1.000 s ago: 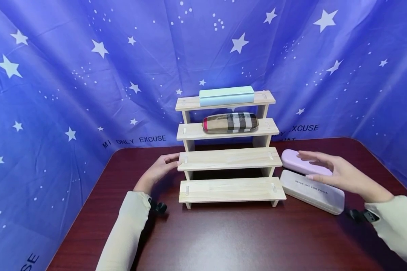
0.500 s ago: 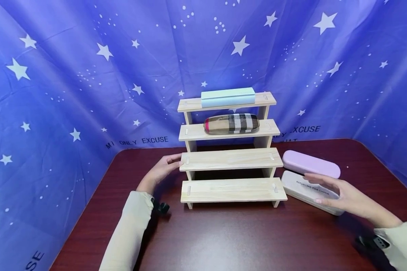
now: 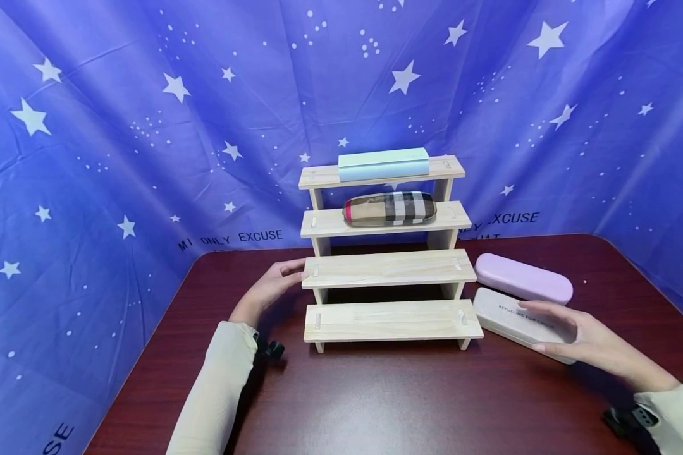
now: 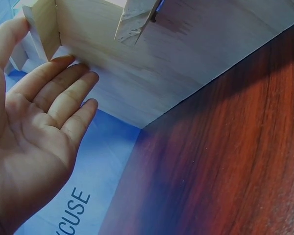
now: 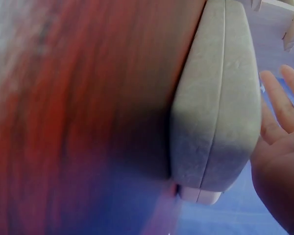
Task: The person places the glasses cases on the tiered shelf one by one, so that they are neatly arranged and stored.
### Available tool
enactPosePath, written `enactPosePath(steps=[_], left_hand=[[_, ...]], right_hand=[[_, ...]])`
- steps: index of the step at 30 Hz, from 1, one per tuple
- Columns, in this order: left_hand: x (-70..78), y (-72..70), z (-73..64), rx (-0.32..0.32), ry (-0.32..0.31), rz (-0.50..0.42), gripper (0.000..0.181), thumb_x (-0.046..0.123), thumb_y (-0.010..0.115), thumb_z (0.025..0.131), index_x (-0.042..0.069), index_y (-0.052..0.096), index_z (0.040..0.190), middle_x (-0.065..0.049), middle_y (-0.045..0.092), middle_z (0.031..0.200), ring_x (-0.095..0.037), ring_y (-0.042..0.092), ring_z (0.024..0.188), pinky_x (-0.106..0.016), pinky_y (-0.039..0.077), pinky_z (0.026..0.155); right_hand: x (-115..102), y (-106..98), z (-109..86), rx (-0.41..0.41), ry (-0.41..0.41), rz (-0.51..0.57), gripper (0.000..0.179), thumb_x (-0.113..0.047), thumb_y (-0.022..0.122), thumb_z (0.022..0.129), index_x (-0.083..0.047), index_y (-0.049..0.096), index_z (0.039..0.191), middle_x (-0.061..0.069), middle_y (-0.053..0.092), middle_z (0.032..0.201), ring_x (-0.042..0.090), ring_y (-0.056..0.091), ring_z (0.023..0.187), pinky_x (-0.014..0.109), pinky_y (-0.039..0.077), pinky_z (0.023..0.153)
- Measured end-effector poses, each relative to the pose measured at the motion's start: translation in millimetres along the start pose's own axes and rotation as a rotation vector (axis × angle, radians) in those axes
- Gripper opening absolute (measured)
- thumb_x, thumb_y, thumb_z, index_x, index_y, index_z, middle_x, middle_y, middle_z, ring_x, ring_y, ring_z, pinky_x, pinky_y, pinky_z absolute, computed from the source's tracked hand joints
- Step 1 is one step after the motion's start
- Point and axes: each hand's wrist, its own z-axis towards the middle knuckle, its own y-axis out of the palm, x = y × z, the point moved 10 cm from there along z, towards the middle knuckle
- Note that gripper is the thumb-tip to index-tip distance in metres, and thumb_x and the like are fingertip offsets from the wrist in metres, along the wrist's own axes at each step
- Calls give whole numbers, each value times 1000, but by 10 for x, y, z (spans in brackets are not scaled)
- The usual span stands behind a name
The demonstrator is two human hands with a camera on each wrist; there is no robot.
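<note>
A stepped wooden display rack (image 3: 389,268) stands in the middle of the table. My left hand (image 3: 270,287) is at the left end of its second board from the bottom. In the left wrist view, the thumb of that hand (image 4: 36,122) touches the board's end, and its loosely straight fingers lie along the side panel. My right hand (image 3: 583,335) is over the near end of a whitish glasses case (image 3: 503,313), fingers spread and holding nothing. In the right wrist view the hand (image 5: 281,147) is beside this closed case (image 5: 215,98). Behind it lies a lilac glasses case (image 3: 523,278).
On the rack's top board rests a pale blue oblong case (image 3: 384,165). One board lower lies a plaid case (image 3: 389,209) with a red stripe. A blue star-patterned curtain (image 3: 233,95) hangs behind the dark red wooden table (image 3: 375,398).
My right hand has drawn back from above the lilac case, toward me and rightward, to the near end of the whitish case. My left hand has stayed at the rack; the head view shifted slightly.
</note>
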Motion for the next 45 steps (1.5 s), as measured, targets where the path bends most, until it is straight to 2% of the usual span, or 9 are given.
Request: enactPosePath(steps=[10,13,20,26,30,35,45], left_hand=[[50,33,-5,-15,2,-33,52,12,57,91,-5,43,138,-23,50,134,-8,51,111,-33,35,103],[33,36,1,-23,-4,-36,50,9,55,92,-7,42,138,-25,49,133,-6,52,109,-31,37,101],[-11,23,28,-35,-6,-61,48,3,51,93,-8,39,139,-28,48,133,-3,53,105,-24,38,97],[0,16,5,-16,-11,-45,51,10,56,92,-5,42,138,-25,50,133,-4,52,107,-27,37,99],[9,13,-4,-11,-1,-23,54,13,58,90,-6,42,138,-24,51,133,-7,52,109,-30,37,101],[9,-2,4,-10,-1,-13,52,11,58,91,-6,43,137,-24,51,132,-6,53,107,-26,38,98],[0,-4,4,-9,-8,12,51,11,58,91,-6,43,137,-24,51,132,-7,52,109,-28,37,100]], right_hand=[[128,-74,-51,32,60,-1,63,-2,73,76,-7,50,135,-18,53,127,-14,40,116,5,29,87],[148,-88,-59,42,59,-3,63,-2,74,76,-6,50,134,-20,53,127,-14,39,116,5,28,87],[200,-161,-60,72,73,4,61,-1,74,75,-5,52,132,-15,55,127,-13,41,116,7,29,88],[279,-151,-74,27,62,25,65,1,72,77,-3,46,137,-21,49,131,-8,45,109,7,33,84],[372,-116,-97,-17,88,33,69,0,71,77,-4,42,140,-21,47,130,-7,46,104,8,35,79],[421,-71,-126,-74,77,33,76,0,73,76,-5,37,143,-18,49,124,-4,47,100,10,35,77],[467,-77,-134,-63,101,-70,83,-9,80,71,-8,37,142,-14,52,113,-2,47,96,12,34,75]])
